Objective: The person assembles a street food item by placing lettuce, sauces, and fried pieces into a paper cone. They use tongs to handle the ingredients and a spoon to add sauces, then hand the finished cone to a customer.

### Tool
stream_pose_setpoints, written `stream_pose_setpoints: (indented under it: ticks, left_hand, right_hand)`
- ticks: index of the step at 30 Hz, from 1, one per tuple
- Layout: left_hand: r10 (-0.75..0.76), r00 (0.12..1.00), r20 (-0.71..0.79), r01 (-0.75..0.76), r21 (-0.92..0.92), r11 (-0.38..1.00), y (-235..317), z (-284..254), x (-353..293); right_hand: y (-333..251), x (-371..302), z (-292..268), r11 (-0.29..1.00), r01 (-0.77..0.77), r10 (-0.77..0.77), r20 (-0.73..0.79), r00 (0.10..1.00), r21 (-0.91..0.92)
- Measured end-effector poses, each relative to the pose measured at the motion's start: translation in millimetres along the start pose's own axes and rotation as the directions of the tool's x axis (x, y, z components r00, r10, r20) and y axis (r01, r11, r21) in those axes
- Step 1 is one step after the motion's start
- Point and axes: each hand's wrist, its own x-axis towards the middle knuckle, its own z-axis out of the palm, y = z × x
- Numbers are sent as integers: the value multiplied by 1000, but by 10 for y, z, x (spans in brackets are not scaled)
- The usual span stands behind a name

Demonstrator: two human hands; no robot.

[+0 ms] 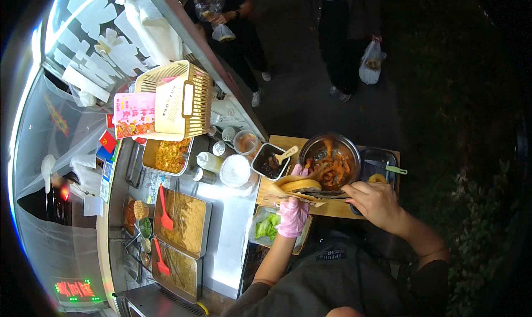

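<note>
My left hand (293,217), in a pink glove, is closed around a brown paper wrapper (275,193) with a pale yellow flatbread (301,185) in it. My bare right hand (377,204) grips dark metal tongs (328,194), whose far end reaches to the bread's opening. What the tips touch is hidden by the bread and paper. Just beyond both hands stands a round steel bowl (358,153) of reddish-brown sauced meat pieces (334,172). Left of it, a white-rimmed tub (256,164) holds dark food and a light wooden-looking spoon (288,153).
A dark tray (382,153) with a green-handled tool (395,169) lies right. Lettuce (268,226) sits in a nearby container. Farther left are steel pans with red spatulas (165,209), bottles (209,161) and a cream basket (198,103). Two people carrying bags stand beyond the counter.
</note>
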Motion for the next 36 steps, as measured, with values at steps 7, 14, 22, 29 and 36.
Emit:
stream_pose_setpoints:
  ticks: [7,14,22,29,36]
  left_hand:
    - [89,987,132,-149,570,808,230,-161,-88]
    - [-424,900,-96,435,188,881,660,-484,13]
    - [125,936,331,-272,450,850,651,-116,456]
    - [168,975,148,-189,135,973,293,-40,400]
    - [87,969,-232,-127,-163,978,133,-232,353]
  right_hand:
    - [80,97,-39,1000,-8,8,33,999,24]
    - [418,-97,620,585,-457,246,390,887,670]
    - [358,12,592,-213,-811,41,834,550,545]
    - [222,111,664,-318,-800,129,860,495,508]
    - [406,341,289,269,-889,215,876,431,371]
